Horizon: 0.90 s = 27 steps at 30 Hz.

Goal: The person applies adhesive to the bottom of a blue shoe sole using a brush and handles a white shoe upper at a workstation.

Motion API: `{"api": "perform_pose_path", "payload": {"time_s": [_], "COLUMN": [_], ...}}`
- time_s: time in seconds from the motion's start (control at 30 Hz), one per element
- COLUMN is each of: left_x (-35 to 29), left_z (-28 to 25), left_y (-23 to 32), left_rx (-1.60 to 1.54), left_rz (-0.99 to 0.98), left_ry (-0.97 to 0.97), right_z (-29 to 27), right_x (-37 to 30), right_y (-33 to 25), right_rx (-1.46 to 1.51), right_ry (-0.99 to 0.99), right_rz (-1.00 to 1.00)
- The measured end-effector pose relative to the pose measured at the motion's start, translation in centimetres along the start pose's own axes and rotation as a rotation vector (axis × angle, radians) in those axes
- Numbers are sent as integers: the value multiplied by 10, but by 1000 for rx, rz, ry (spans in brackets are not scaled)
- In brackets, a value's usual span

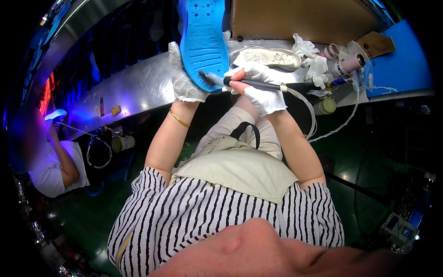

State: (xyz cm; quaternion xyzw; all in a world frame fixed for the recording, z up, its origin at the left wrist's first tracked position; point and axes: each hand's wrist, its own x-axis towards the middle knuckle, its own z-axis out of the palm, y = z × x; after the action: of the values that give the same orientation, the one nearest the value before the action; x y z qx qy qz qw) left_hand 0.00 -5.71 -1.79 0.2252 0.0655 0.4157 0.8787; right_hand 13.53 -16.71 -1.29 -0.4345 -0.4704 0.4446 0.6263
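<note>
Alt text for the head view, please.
Gloved left hand holds a blue shoe sole; the right hand, in a partly fingerless white glove, holds a black-handled brush at its near end. A pale sole and white gloves lie to the right on the metal bench, with a co-worker at far left.

Brown cardboard (304, 21), pink bottle (352, 64), blue panel (400, 60), small yellow block (116, 111)

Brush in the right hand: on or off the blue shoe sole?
On: the brush has its dark bristles splayed against the blue shoe sole.
</note>
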Motion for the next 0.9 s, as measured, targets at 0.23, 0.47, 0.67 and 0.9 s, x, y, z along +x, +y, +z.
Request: {"api": "perform_pose_path", "payload": {"time_s": [0.23,0.47,0.67,0.9], "left_x": [6,17,21,21], "left_z": [-5,-7,-12,0], "left_y": [10,23,25,25], "left_rx": [60,-86,49,261], "left_rz": [-69,-168,-133,-116], "left_ry": [16,-87,-9,112], "right_z": [-10,-3,-8,-4], "right_x": [3,-3,-10,14], "right_y": [-3,-3,-7,-19], "right_rx": [-45,-199,-189,-400], "right_ry": [-106,-137,-198,-189], "right_rz": [46,-119,-19,-338]}}
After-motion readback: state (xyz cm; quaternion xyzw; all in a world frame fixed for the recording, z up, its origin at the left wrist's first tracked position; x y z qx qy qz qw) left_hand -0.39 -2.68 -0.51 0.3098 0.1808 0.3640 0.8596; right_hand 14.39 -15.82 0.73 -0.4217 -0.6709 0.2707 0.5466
